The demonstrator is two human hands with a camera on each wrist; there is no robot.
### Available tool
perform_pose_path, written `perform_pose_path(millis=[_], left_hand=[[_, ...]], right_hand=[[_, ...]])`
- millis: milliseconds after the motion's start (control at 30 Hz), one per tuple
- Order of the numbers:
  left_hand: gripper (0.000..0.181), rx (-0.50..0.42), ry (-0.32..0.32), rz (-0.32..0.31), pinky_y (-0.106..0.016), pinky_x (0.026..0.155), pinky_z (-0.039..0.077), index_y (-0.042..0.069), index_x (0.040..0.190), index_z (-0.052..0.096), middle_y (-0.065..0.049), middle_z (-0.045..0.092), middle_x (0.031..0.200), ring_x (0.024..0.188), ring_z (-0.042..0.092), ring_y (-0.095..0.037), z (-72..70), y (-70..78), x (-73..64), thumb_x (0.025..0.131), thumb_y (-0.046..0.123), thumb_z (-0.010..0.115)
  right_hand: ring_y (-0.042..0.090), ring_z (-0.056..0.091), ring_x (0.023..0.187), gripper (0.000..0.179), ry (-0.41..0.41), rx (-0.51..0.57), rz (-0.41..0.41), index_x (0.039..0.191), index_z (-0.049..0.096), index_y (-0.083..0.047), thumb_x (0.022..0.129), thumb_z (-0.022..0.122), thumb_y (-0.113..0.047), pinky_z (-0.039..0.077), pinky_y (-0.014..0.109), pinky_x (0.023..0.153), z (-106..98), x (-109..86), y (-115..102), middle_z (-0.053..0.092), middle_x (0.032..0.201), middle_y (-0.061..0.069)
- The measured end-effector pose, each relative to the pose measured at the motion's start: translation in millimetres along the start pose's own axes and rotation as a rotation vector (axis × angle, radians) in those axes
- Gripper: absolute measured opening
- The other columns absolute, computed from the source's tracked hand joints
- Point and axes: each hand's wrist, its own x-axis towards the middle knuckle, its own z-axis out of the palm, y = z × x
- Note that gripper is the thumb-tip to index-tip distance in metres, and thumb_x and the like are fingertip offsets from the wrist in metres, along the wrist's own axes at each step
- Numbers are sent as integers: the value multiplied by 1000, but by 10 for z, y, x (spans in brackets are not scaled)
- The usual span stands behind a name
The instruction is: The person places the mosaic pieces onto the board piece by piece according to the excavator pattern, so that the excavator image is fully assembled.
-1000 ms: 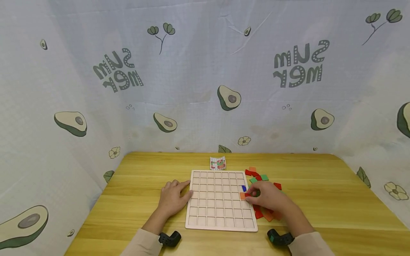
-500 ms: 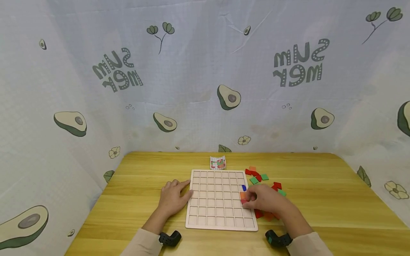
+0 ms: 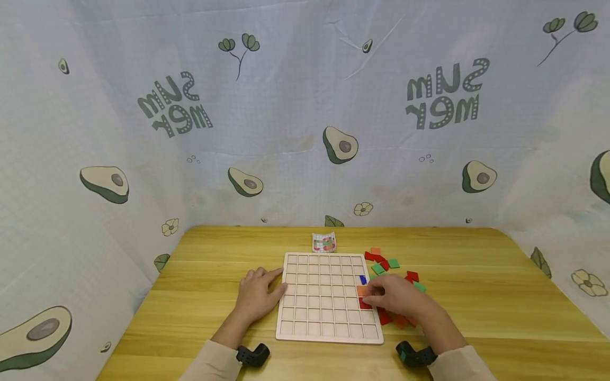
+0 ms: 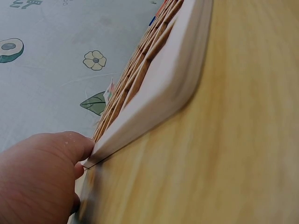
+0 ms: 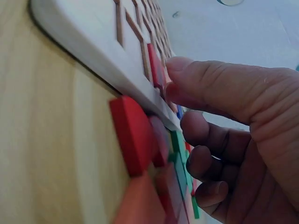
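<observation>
A pale wooden grid board (image 3: pixel 314 301) lies flat on the table. My left hand (image 3: pixel 257 293) rests at its left edge with fingers extended; in the left wrist view the thumb (image 4: pixel 77 145) touches the board's rim. At the right-hand column, thumb and index finger of my right hand (image 3: pixel 397 295) pinch a red tile (image 3: pixel 364 304) lying in a cell. The right wrist view has this red tile (image 5: pixel 155 67) partly behind the thumb (image 5: pixel 210 81), the other fingers curled below. Just above it on the board sit an orange tile (image 3: pixel 361 291) and a blue piece (image 3: pixel 363 280).
Loose tiles lie right of the board: several red ones (image 3: pixel 384 318), green ones (image 3: pixel 393 263) and orange ones (image 3: pixel 376 251), some under my right hand. A small card with a coloured grid pattern (image 3: pixel 324 243) stands behind the board. A printed curtain (image 3: pixel 295 106) hangs beyond the table.
My right hand has brought the red tile from the board's right edge into the cell below the orange tile. My left hand has stayed in place.
</observation>
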Motion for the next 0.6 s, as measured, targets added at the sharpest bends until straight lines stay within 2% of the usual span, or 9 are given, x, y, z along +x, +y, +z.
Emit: perform_pose_path(millis=[200,300,600], left_hand=[[46,-1,-1,-1,-32,73,29,21,136,68,3,55,87,77,37,-12,-7,5,-5,96,43,65],[46,-5,0,-4,-33,73,28,21,136,68,2,54,86,77,36,-13,-11,5,-8,96,42,66],[46,-10,-6,-10,-33,73,28,21,136,68,2,55,88,78,36,-13,-13,9,-9,96,43,65]], right_hand=[[16,51,70,9,106,26,62,95,70,-18,96,71,-27,42,29,62,-215,-90,150,56,77,-1],[18,50,74,11,166,-9,87,100,70,-15,98,68,-26,42,31,64,-325,-136,253,55,80,0],[22,52,83,18,242,-50,177,111,69,-9,101,63,-23,45,34,70,-523,-261,504,59,88,4]])
